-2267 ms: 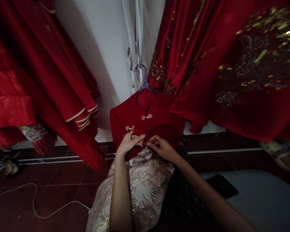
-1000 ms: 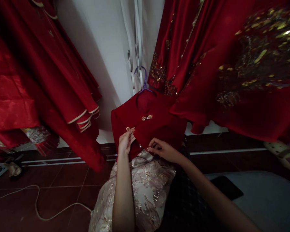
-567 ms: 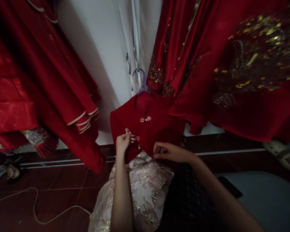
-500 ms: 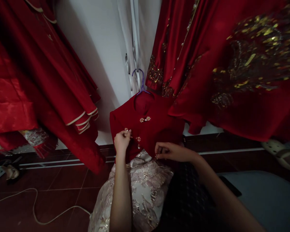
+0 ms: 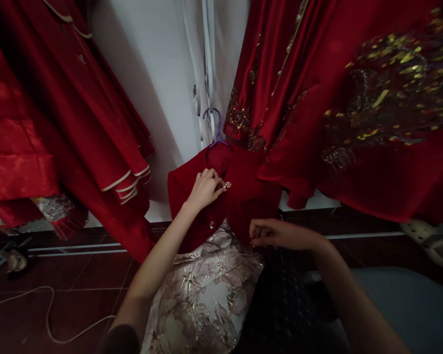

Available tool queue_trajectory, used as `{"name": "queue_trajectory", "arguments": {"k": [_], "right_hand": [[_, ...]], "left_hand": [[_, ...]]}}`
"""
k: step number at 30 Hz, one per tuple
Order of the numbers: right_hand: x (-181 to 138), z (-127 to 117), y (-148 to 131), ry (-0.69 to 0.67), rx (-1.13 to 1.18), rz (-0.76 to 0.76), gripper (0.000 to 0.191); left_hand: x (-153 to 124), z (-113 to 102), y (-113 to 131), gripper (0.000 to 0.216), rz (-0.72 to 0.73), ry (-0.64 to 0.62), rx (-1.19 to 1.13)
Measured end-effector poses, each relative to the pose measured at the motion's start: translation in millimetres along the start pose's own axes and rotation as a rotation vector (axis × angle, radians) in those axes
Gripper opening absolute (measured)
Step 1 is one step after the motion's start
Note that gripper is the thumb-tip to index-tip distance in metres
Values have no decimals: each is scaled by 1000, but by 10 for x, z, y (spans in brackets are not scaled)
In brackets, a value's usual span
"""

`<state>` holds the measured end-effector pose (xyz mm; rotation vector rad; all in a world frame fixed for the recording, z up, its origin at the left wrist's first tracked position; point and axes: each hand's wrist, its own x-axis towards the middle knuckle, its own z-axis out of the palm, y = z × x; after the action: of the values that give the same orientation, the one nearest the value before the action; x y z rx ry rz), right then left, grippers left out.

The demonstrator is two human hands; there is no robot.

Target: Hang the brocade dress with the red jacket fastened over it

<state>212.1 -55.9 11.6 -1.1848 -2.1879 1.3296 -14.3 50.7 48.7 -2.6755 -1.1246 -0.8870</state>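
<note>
A red jacket (image 5: 243,201) with a patterned, shiny pale skirt (image 5: 206,295) below it hangs from a purple hanger (image 5: 218,129). Across the upper chest, my left hand (image 5: 206,188) is closed, thumb and fingers pinching the beaded flower clasp (image 5: 228,185) at the front opening. Lower on the front, another small beaded ornament (image 5: 211,224) shows. My right hand (image 5: 273,233) is at the jacket's lower right edge, its fingers curled together; a tiny shiny bit shows at the fingertips, too small to name.
Red garments (image 5: 96,113) with cream trim hang on the left. On the right hangs a red garment with gold sequins (image 5: 391,98). A pale cable (image 5: 51,314) lies on the tiled floor. A grey seat (image 5: 402,305) and a clog shoe (image 5: 428,241) are at right.
My left hand has moved up and right, from the jacket's left front to the upper clasp. My right hand has shifted slightly right, fingers still curled.
</note>
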Motion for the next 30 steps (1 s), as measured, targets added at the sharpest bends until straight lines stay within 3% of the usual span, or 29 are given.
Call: {"name": "queue_trajectory", "arguments": {"k": [4, 9, 13, 17, 19, 22, 26, 30], "right_hand": [[-71, -45, -84, 78, -12, 16, 30], [-34, -213, -314, 262, -120, -52, 31], [253, -347, -540, 439, -129, -225, 27], [733, -389, -697, 571, 45, -390, 35], [994, -352, -742, 626, 159, -309, 42], [1329, -211, -764, 675, 216, -165, 64], [1554, 14, -685, 966, -4, -39, 91], [1536, 6, -496, 1235, -266, 66, 89]], "left_hand": [[54, -59, 6, 13, 54, -41, -68], [68, -101, -6, 7, 9, 10, -486], [55, -116, -3, 6, -2, 9, -702], [26, -97, 7, 9, -103, 75, -780], [8, -70, -24, 11, -91, 114, -659], [-29, -34, -111, 23, -77, 157, -274], [-111, -30, -188, 40, -267, 262, 170], [-209, -70, -205, 54, -473, 246, 447]]}}
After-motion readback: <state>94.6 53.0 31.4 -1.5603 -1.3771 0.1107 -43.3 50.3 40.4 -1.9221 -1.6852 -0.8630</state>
